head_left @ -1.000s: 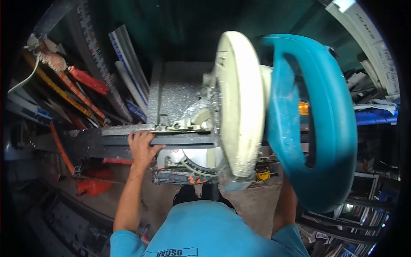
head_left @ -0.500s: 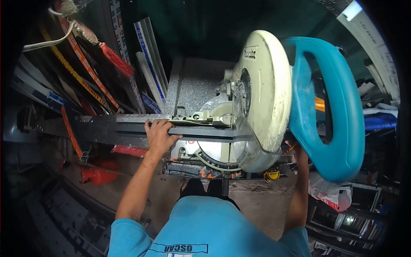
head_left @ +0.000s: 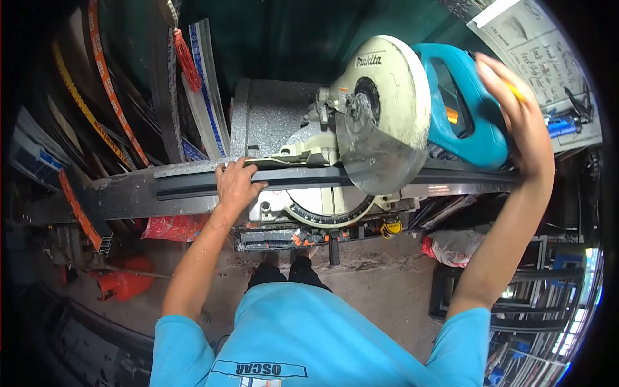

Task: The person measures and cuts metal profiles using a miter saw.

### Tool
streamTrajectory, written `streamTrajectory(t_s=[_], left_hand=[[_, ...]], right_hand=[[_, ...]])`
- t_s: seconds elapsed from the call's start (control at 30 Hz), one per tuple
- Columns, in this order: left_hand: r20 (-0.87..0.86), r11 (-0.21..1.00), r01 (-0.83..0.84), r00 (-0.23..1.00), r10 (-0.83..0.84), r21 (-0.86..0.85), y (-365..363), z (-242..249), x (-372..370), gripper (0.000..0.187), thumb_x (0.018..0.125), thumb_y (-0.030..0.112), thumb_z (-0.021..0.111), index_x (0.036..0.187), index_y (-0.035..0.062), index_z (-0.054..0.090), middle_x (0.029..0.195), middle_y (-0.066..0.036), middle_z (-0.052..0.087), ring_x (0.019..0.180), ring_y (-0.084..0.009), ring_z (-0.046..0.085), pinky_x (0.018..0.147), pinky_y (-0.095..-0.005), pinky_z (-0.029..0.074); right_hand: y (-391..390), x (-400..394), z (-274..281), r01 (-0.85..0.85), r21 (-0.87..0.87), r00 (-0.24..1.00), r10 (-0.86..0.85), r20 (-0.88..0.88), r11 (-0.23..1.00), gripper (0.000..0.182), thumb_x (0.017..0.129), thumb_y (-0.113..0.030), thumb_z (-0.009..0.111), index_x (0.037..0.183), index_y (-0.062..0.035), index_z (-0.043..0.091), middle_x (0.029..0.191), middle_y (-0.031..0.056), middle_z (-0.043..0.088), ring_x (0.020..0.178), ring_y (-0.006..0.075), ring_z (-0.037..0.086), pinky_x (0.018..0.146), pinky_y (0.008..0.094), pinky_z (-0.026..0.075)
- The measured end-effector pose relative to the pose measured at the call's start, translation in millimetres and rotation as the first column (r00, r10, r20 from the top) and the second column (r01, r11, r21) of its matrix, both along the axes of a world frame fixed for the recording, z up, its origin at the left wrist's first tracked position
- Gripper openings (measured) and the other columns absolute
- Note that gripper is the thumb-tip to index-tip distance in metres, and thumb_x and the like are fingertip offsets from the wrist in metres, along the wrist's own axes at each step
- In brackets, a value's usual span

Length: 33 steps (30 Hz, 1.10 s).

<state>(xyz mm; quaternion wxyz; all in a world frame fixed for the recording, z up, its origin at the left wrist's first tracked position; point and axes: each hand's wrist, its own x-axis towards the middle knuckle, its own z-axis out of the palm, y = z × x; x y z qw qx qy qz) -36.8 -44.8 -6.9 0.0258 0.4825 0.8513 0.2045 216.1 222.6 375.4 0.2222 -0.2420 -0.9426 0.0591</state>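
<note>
A long dark grey metal profile [head_left: 303, 175] lies across the mitre saw's base, along its fence. My left hand [head_left: 237, 184] presses on it left of the blade, fingers over the back edge and thumb in front. The clear guard of the mitre saw [head_left: 387, 97] overlaps the profile in this view, below a cream blade cover. At the right, my right hand [head_left: 525, 119] is raised beside the teal saw handle [head_left: 480, 138], its fingers reaching along the outer side. A yellow pencil [head_left: 516, 92] shows between those fingers, mostly hidden by them.
Long profiles [head_left: 209, 90] lean against the back wall at the left. A tape measure [head_left: 391, 227] is at the bench's front edge. A red gas cylinder [head_left: 129, 277] lies on the floor at left. Framed panels [head_left: 445, 284] and a white bag [head_left: 451, 247] are at the lower right.
My right hand has risen from below the saw handle to its outer side, with the pencil still in it. The left hand stays on the profile. The view has shifted.
</note>
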Motion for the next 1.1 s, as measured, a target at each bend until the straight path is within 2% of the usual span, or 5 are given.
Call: streamTrajectory(t_s=[0.13,0.37,0.43,0.53,1.1], left_hand=[[-0.012,0.997,0.072,0.997,-0.072,0.024,1,-2,-7,0.038,0.067,0.035,0.089,0.092,0.0089,0.076,0.11,-0.011,0.067,0.103,-0.0314,0.063,0.092,-0.0475,0.042],[-0.062,0.987,0.075,0.996,-0.067,0.14,-3,-8,-4,0.039,0.065,0.035,0.09,0.089,0.0085,0.074,0.098,-0.01,0.064,0.094,-0.0304,0.063,0.083,-0.0447,0.045],[-0.099,0.978,0.089,0.993,-0.071,0.191,-4,-11,-6,0.04,0.064,0.036,0.09,0.089,0.0086,0.074,0.097,-0.01,0.064,0.093,-0.0304,0.063,0.081,-0.0446,0.045],[-0.105,0.981,0.089,0.992,-0.071,0.175,-5,-10,-5,0.041,0.064,0.037,0.089,0.089,0.0088,0.073,0.095,-0.01,0.063,0.093,-0.0309,0.064,0.08,-0.0449,0.045],[-0.141,0.984,0.102,0.987,-0.081,0.147,-1,-9,-2,0.04,0.068,0.037,0.088,0.087,0.0067,0.07,0.095,-0.011,0.064,0.095,-0.0317,0.064,0.081,-0.0466,0.045]], right_hand=[[14,-41,2,0.246,-0.459,0.967,-0.183,0.179,0.854,0.046,0.097,-0.03,0.069,0.125,0.0057,0.062,0.101,0.0159,0.07,0.092,0.0179,0.07,0.082,0.0342,0.055],[-49,4,-61,0.332,-0.268,0.932,-0.358,-0.051,0.904,0.048,0.102,-0.035,0.064,0.129,0.0041,0.057,0.083,0.0105,0.065,0.062,0.0165,0.065,0.061,0.0313,0.055],[-80,20,-82,0.276,-0.624,0.9,-0.425,-0.099,0.731,0.036,0.103,-0.034,0.063,0.113,0.0002,0.059,0.08,0.0063,0.064,0.06,0.0129,0.063,0.056,0.0288,0.054],[-106,34,-117,0.203,-0.703,0.858,-0.47,-0.209,0.682,0.03,0.105,-0.033,0.061,0.106,-0.0029,0.059,0.079,0.0034,0.063,0.06,0.0105,0.063,0.053,0.0265,0.053],[-120,41,-139,0.247,-0.589,0.824,-0.487,-0.291,0.77,0.028,0.103,-0.027,0.064,0.107,0.0003,0.06,0.077,0.0021,0.061,0.061,0.0064,0.055,0.059,0.0257,0.053]])
